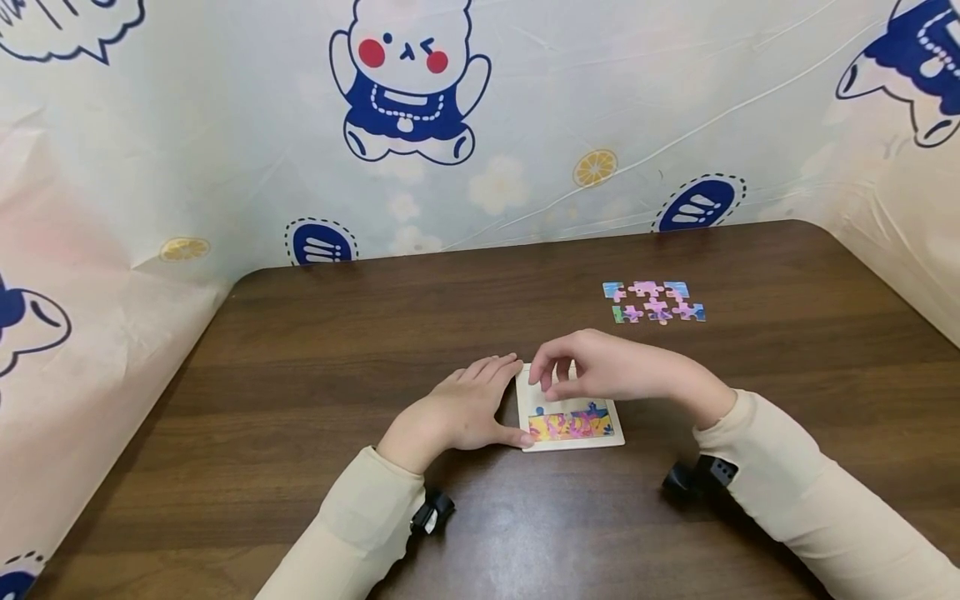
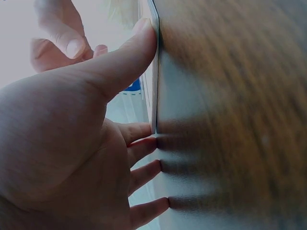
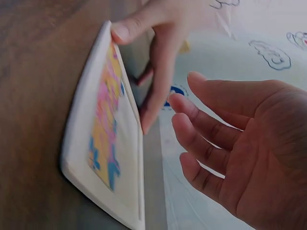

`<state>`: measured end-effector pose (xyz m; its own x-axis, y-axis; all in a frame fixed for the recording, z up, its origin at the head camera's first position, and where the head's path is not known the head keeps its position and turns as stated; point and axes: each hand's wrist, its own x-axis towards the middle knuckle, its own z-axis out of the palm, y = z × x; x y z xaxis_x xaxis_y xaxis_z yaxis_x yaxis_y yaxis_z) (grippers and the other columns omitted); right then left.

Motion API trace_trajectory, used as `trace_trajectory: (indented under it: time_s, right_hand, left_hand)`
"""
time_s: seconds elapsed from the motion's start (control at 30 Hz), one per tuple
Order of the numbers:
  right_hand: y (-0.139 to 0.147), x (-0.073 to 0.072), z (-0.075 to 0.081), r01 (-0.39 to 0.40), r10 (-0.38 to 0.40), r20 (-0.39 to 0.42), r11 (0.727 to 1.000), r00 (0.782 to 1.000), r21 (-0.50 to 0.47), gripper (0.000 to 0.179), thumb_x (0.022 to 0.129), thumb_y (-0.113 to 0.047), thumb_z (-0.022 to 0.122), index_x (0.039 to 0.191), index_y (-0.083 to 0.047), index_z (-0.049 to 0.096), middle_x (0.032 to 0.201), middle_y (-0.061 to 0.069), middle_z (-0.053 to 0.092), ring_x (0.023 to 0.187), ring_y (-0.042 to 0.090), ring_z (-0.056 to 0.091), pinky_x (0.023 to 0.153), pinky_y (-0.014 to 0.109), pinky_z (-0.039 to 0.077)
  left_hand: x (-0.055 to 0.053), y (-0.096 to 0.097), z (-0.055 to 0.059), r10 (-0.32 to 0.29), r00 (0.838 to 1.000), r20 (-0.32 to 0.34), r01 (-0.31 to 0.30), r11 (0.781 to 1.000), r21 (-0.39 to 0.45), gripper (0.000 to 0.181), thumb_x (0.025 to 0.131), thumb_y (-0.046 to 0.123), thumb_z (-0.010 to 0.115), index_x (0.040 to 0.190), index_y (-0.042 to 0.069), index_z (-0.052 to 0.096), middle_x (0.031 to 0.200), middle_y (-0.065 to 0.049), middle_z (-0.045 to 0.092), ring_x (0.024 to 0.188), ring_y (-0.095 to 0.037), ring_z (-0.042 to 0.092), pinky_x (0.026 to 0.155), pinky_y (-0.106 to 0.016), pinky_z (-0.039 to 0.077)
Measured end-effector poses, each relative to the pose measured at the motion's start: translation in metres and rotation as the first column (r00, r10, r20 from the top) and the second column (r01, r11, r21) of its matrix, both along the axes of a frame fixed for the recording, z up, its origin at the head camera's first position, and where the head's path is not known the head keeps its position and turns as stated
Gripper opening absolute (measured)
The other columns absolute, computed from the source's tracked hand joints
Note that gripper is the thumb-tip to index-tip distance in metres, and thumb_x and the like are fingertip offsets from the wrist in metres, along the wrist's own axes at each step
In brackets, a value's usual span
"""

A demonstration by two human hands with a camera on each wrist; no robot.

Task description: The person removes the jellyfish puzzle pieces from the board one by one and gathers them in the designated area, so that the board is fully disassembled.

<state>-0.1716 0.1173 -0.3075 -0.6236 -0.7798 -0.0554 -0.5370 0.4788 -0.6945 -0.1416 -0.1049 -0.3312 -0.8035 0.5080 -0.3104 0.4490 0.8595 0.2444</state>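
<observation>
The puzzle tray [image 1: 570, 421] lies flat on the brown desk [image 1: 300, 375], its colored strip along the near edge. The left hand [image 1: 457, 412] touches its left side with straight fingers. The right hand [image 1: 600, 367] hovers above, loosely open, hiding the tray's far part. Loose puzzle pieces [image 1: 654, 302] lie behind the tray, by the cartoon wall cover [image 1: 405, 83].

Dark wood table [image 1: 300, 400] carries puzzle tray [image 1: 577, 442]; loose puzzle pieces [image 1: 654, 302] far right.
</observation>
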Motion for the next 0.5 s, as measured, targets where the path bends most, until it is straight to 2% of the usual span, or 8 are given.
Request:
trace_trajectory:
  time_s: [0.13, 0.33, 0.5]
  right_hand:
    - [-0.007, 0.003, -0.005, -0.019, 0.019, 0.01, 0.999, 1.0, 0.036, 0.013, 0.092, -0.013, 0.072, 0.104, -0.011, 0.069, 0.088, -0.01, 0.064, 0.086, 0.011, 0.058, 0.073, 0.028, 0.051]
    - [-0.013, 0.007, -0.011, -0.004, 0.002, 0.02, 0.995, 1.0, 0.1, 0.013, 0.089, -0.01, 0.074, 0.1, -0.012, 0.07, 0.084, -0.009, 0.063, 0.078, 0.009, 0.057, 0.067, 0.026, 0.051]
    - [-0.016, 0.01, -0.012, 0.009, -0.004, -0.029, 0.988, 1.0, 0.152, 0.015, 0.085, -0.01, 0.078, 0.097, -0.013, 0.069, 0.08, -0.008, 0.059, 0.071, 0.007, 0.053, 0.064, 0.024, 0.048]
  left_hand:
    - [-0.001, -0.001, -0.002, 0.005, 1.0, 0.004, -0.005, 1.0, 0.0, 0.1, 0.083, 0.063, 0.069, 0.158, 0.013, 0.024, 0.163, -0.003, 0.02, 0.149, -0.024, 0.018, 0.118, -0.048, 0.021]
    - [-0.003, -0.001, -0.008, 0.007, 1.0, 0.005, -0.007, 1.0, -0.002, 0.102, 0.083, 0.065, 0.068, 0.158, 0.015, 0.022, 0.164, -0.001, 0.017, 0.149, -0.022, 0.016, 0.118, -0.048, 0.021]
    - [-0.004, -0.002, -0.009, 0.01, 1.0, 0.007, -0.01, 1.0, -0.005, 0.103, 0.083, 0.066, 0.067, 0.159, 0.015, 0.021, 0.165, 0.0, 0.016, 0.15, -0.022, 0.015, 0.118, -0.048, 0.02]
